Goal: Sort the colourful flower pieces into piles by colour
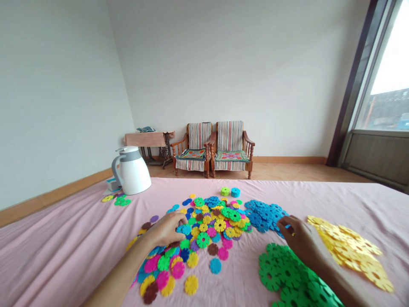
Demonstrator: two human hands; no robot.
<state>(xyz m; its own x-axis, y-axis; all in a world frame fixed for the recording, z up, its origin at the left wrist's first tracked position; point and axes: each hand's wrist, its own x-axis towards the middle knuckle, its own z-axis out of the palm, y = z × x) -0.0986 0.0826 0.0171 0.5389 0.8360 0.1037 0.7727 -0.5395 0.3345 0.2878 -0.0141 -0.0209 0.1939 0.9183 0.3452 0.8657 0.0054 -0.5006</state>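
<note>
Across the counter [241,283], my hands sit apart: left [168,228] curled at light-blue discs [184,229] in the mixed pile [211,232], right [295,234] by the blue heap [263,215], grips unclear; colours seem grouped for sorting.

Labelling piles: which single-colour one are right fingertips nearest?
The blue pile, fingertips of the right hand at its edge; green pile and yellow pile flank the wrist.

Two wooden armchairs [212,147] stand before a pale wall [230,64].
</note>
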